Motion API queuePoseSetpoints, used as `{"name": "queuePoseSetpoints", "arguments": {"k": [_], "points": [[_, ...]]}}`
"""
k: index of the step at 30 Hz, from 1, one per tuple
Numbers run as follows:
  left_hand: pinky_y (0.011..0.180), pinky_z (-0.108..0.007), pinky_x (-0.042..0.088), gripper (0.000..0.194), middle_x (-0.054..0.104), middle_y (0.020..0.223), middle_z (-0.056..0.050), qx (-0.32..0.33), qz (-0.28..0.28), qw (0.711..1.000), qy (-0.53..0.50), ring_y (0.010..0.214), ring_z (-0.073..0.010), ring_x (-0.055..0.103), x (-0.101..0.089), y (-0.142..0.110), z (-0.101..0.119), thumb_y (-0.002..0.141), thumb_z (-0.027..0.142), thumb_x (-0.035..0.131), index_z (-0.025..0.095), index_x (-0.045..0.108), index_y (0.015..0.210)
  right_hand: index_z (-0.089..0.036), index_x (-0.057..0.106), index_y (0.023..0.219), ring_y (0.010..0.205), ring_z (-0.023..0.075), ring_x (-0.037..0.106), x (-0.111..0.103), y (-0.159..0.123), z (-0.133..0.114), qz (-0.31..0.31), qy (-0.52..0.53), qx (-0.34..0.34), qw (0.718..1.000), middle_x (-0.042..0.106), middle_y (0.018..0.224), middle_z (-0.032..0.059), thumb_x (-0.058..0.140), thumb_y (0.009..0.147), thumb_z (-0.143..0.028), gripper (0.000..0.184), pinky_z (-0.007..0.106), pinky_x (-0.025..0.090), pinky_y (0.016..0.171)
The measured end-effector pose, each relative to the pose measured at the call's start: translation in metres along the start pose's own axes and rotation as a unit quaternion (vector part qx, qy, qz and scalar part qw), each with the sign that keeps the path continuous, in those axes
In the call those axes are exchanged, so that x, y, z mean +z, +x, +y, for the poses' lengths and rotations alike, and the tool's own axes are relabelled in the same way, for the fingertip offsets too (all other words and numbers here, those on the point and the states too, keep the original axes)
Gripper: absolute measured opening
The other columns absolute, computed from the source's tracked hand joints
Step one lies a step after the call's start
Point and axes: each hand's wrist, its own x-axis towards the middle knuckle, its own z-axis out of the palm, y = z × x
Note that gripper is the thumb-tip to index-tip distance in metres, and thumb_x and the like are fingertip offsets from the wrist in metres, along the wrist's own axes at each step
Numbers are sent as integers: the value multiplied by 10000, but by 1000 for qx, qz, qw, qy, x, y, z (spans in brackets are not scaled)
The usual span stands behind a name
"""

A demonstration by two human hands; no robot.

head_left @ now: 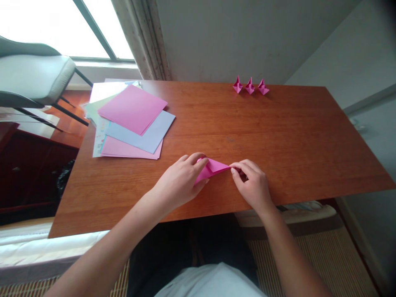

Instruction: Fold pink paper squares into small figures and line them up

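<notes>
A folded piece of bright pink paper (215, 166) lies at the front of the wooden table, its long point turned to the right. My left hand (187, 177) grips its left part between thumb and fingers, covering that end. At the other end, my right hand (250, 179) pinches the narrow tip between thumb and forefinger. Three small folded pink paper figures, the left one (237, 86), the middle one (250, 86) and the right one (263, 87), stand in a row along the table's far edge.
On the table's (297, 136) left side lies a pile of paper, with pink sheets (133, 108) on top and a pale blue sheet (154, 130) under them. A chair (37, 76) stands beyond the left edge. A curtain (144, 37) and a wall (222, 37) are behind.
</notes>
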Motion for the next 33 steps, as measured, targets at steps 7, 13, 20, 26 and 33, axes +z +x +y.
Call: {"name": "queuePoseSetpoints", "arguments": {"k": [7, 13, 20, 26, 33], "points": [[1024, -441, 524, 382, 605, 1385, -146, 6, 23, 998, -54, 1218, -311, 622, 0, 1, -6, 951, 273, 566, 146, 589, 1311, -216, 675, 975, 863, 211, 643, -1, -1, -1, 4, 11, 8, 1000, 682, 928, 55, 540, 962, -194, 137, 334, 509, 751], [1015, -417, 527, 371, 613, 1368, -132, -3, 33, 996, -88, 1201, -291, 634, 0, 0, -9, 943, 262, 573, 164, 595, 1301, -221, 677, 995, 853, 203, 648, -1, -2, -2, 10, 24, 19, 999, 676, 950, 54, 541, 968, -204, 139, 322, 514, 725], [994, -385, 525, 354, 627, 1357, -109, -11, 50, 991, -127, 1167, -268, 650, -1, -2, -13, 966, 315, 546, 187, 606, 1290, -214, 676, 1028, 724, 153, 601, -3, -1, -5, 40, 39, 33, 998, 656, 943, 44, 550, 965, -209, 141, 292, 507, 653], [922, -345, 554, 382, 631, 1352, -103, -30, 61, 982, -178, 1119, -252, 669, -1, -4, -16, 960, 357, 567, 199, 613, 1304, -213, 675, 980, 715, 155, 603, -6, -2, -6, 65, 47, 41, 996, 661, 944, 51, 556, 967, -232, 121, 283, 495, 610], [790, -300, 578, 379, 652, 1305, -120, -48, 74, 963, -255, 966, -207, 698, -1, -6, -18, 944, 365, 609, 201, 636, 1285, -238, 698, 968, 887, 212, 671, -4, -3, -25, 71, 98, 28, 992, 701, 956, 60, 559, 977, -249, 139, 344, 551, 752]]}}
